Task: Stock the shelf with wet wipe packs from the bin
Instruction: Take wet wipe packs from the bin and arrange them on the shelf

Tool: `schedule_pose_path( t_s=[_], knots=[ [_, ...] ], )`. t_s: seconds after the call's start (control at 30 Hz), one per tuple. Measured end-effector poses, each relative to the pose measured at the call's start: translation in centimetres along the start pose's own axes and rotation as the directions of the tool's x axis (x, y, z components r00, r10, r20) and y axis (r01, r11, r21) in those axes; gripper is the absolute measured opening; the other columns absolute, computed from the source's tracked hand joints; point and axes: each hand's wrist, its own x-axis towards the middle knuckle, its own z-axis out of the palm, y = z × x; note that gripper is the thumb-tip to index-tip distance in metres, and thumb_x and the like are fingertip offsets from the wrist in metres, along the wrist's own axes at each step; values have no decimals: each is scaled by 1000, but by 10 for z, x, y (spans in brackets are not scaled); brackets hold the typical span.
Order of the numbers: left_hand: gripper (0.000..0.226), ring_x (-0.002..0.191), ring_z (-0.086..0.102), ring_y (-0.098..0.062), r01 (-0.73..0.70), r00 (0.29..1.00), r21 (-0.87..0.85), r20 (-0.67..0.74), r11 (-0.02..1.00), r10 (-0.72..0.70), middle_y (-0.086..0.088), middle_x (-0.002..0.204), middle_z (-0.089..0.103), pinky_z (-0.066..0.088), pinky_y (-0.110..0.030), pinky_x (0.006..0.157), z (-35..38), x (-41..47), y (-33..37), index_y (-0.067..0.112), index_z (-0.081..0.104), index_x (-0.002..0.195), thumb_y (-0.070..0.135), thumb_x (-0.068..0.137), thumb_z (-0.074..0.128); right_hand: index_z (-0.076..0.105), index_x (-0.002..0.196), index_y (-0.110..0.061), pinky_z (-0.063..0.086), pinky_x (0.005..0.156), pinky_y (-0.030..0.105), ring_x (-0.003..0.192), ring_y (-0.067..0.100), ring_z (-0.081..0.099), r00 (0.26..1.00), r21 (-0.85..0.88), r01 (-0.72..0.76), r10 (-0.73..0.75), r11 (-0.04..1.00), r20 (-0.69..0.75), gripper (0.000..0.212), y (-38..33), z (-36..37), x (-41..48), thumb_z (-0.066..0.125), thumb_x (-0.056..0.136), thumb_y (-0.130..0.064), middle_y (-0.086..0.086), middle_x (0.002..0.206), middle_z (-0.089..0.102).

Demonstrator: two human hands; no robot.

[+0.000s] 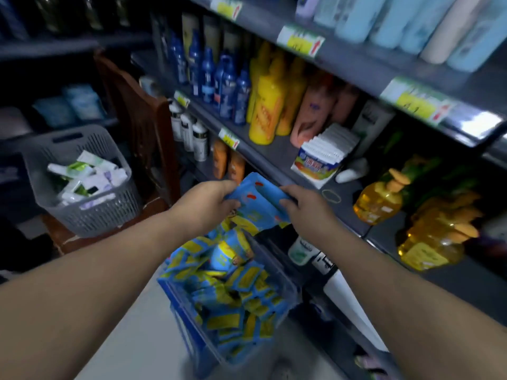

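Note:
Both hands hold a small stack of blue wet wipe packs [258, 200] above the bin, just in front of the grey shelf [277, 157]. My left hand [205, 202] grips the stack's left edge. My right hand [304, 208] grips its right edge. Below them stands a clear bin [285, 275] filled with several blue and yellow wipe packs [233, 292]. On the shelf, a row of white-topped packs [321, 156] stands to the right of the hands.
Yellow, orange and blue bottles [263, 105] fill the shelf's back. Yellow pump bottles [381, 198] stand at the right. A rubber band [331, 195] lies on the shelf edge. A grey basket [82, 185] of white and green packs sits on the left by a wooden chair [145, 127].

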Motion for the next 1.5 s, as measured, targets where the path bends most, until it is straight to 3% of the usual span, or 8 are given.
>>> schedule_pose_path(
  t_s=[0.1, 0.2, 0.33, 0.4, 0.6, 0.83, 1.03, 1.5],
  knots=[
    [8, 81, 66, -19, -25, 1000, -83, -5, 996, 25, 0, 82, 69, 53, -43, 77, -30, 2, 25, 24, 61, 88, 30, 90, 58, 60, 117, -14, 42, 54, 3, 78, 1, 54, 994, -68, 64, -69, 996, -84, 21, -28, -29, -9, 45, 102, -15, 2, 110, 58],
    [14, 82, 69, -23, -64, 998, -211, -5, 975, 64, -4, 85, 72, 54, -48, 79, -56, 5, 53, 23, 63, 91, 33, 85, 56, 63, 111, -21, 53, 75, 31, 88, 16, 62, 974, -168, 91, -123, 982, -190, 20, -53, -61, -16, 48, 99, -20, 2, 106, 65],
    [17, 72, 64, -2, -141, 990, -309, -62, 941, 128, 3, 86, 70, 49, -33, 77, -88, 8, 100, 22, 63, 89, 8, 94, 56, 65, 113, -22, 51, 83, 42, 91, 26, 64, 936, -209, 74, -140, 975, -322, 22, -84, -109, -26, 53, 95, -21, 2, 108, 68],
    [14, 83, 64, -9, -163, 986, -318, -88, 934, 142, 2, 94, 70, 50, -33, 81, -101, 9, 124, 19, 65, 94, 9, 95, 55, 64, 108, -25, 53, 81, 48, 87, 28, 66, 924, -136, 66, -112, 988, -365, 17, -93, -131, -31, 53, 95, -24, 1, 106, 68],
    [17, 84, 61, -19, -185, 982, -375, -100, 908, 158, -12, 108, 70, 48, -29, 70, -120, 17, 188, 13, 64, 107, 14, 98, 50, 65, 105, -18, 50, 81, 37, 92, 23, 64, 853, -43, 57, -71, 997, -518, 16, -104, -193, -47, 54, 94, -22, 4, 101, 69],
    [22, 84, 62, -2, -221, 975, -449, -75, 866, 209, 10, 107, 68, 47, -13, 59, -121, 34, 250, 23, 61, 117, 20, 101, 46, 62, 96, -22, 52, 73, 39, 84, 25, 65, 863, 177, 39, 56, 984, -503, 25, -103, -262, -77, 52, 78, -8, 12, 103, 68],
    [23, 107, 63, -21, -252, 966, -439, -63, 862, 251, 3, 113, 69, 50, -41, 91, -102, 58, 308, 19, 63, 117, 21, 99, 49, 64, 95, -16, 45, 58, 25, 69, 18, 61, 835, 170, 57, 46, 984, -548, 26, -79, -321, -105, 55, 77, 1, 16, 92, 71],
    [12, 81, 68, -18, -173, 972, -626, 14, 760, 233, -4, 93, 73, 54, -31, 81, 17, 148, 436, 10, 67, 97, 13, 94, 56, 67, 109, -15, 46, 60, 23, 76, 13, 63, 871, 356, 101, 91, 929, -483, 32, 2, -436, -125, 48, 93, 5, 1, 100, 68]
  ],
)
